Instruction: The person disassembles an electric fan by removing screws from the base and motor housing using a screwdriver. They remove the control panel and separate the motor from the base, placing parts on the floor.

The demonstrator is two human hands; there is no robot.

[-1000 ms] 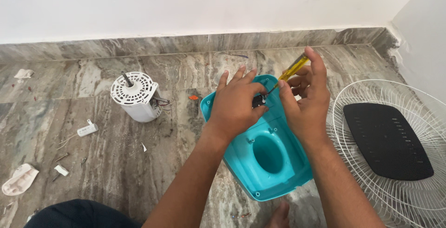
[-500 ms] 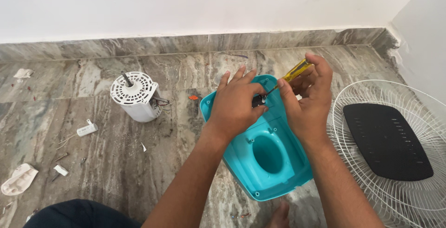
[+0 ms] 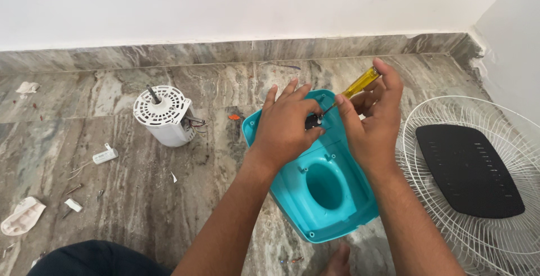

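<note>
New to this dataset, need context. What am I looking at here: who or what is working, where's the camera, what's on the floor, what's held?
No machine here: a person works with two bare hands, filmed by one camera worn on the head, looking down.

The left hand pinches a small black part against a teal plastic housing that lies open on the marble floor. The right hand holds a yellow-handled screwdriver, its tip at that black part.

Around them: a white fan motor with its shaft up on the left, a white wire fan guard with a black oval panel lying on it on the right, and loose screws and small white bits by the left edge.
</note>
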